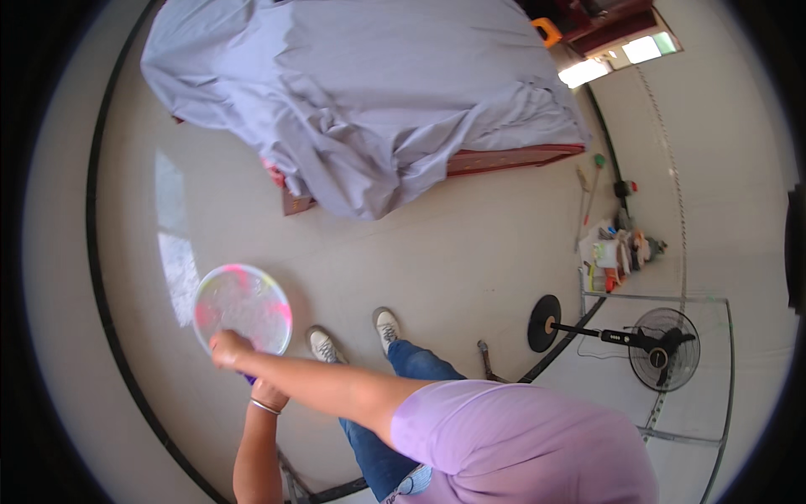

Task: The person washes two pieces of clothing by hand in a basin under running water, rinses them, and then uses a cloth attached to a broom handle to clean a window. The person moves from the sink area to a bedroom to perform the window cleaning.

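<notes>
A round basin (242, 302) with a pale rim and pink and yellow patches stands on the floor at the left, with what looks like water inside. Over its near edge is my right hand (230, 348), fingers curled. My left hand (269, 395), with a bangle at the wrist, is just below it, outside the rim. Between the two hands shows a small piece of a purple item (250, 379), seemingly cloth; both hands grip it and cover most of it.
A bed under a rumpled grey-lilac sheet (403, 82) stands ahead. To the right are a pedestal fan (661, 356), a metal frame (683, 437), and a pile of small items (614, 252) by the wall. A small box (296, 203) lies beside the bed. My shoes (387, 327) are on the tiled floor.
</notes>
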`<state>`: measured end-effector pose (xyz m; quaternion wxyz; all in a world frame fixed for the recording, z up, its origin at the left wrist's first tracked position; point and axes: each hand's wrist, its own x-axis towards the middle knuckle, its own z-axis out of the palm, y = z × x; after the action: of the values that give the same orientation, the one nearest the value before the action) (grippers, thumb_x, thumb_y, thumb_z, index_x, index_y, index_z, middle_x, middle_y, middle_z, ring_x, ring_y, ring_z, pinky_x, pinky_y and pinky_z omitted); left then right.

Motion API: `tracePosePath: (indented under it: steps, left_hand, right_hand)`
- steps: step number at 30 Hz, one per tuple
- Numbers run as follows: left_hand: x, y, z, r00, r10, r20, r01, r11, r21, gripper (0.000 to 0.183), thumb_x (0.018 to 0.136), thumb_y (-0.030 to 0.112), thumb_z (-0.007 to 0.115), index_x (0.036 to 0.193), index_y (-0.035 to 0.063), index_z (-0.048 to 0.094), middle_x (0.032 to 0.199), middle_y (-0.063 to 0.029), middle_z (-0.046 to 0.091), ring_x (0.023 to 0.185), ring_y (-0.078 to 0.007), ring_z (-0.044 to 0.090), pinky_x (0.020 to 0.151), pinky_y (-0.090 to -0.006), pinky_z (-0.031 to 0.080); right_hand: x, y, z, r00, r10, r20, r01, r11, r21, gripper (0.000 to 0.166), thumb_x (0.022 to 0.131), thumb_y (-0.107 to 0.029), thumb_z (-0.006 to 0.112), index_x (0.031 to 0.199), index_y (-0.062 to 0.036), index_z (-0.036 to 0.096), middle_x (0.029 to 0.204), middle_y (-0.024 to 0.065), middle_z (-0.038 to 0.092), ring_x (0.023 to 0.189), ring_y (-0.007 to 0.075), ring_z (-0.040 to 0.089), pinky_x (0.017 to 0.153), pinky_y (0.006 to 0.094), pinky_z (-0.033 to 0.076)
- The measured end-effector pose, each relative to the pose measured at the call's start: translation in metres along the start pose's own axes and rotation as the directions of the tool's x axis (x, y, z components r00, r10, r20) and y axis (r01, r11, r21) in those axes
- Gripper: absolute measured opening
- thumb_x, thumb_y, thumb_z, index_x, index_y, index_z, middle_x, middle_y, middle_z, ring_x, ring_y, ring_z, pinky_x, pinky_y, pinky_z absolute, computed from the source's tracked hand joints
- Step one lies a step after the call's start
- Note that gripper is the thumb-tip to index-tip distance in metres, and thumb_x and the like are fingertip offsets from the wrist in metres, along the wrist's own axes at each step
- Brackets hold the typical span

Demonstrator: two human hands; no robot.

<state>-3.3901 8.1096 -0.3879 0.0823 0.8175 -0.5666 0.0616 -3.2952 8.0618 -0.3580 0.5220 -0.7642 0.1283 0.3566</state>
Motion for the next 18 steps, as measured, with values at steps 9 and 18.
tracePosePath:
  steps: [9, 18]
  left_hand:
    - [0.038, 0.04, -0.152, -0.369, -0.821, 0.435, -0.563, -0.175, -0.808, 0.049, 0.09, 0.033, 0.051, 0.131, 0.0101, 0.039, 0.118, -0.0097, 0.046, 0.103, -0.0231, 0.046, 0.095, -0.0351, 0.036]
    - [0.026, 0.036, -0.186, 0.343, -0.842, 0.416, -0.846, -0.469, -0.253, 0.039, 0.094, 0.038, 0.039, 0.12, 0.0091, 0.046, 0.125, -0.0205, 0.045, 0.119, -0.0331, 0.041, 0.099, -0.0477, 0.037]
  right_hand:
    - [-0.098, -0.036, -0.017, 0.737, -0.634, -0.237, 0.674, 0.715, 0.184, 0.025, 0.067, -0.008, 0.067, 0.056, -0.0027, 0.045, 0.06, 0.0071, 0.049, 0.052, 0.0217, 0.05, 0.044, 0.0321, 0.037]
    - [-0.165, -0.095, -0.021, 0.164, -0.963, -0.213, 0.964, 0.111, 0.24, 0.029, 0.065, -0.009, 0.074, 0.061, -0.0074, 0.046, 0.077, 0.007, 0.052, 0.071, 0.0272, 0.056, 0.063, 0.0396, 0.047]
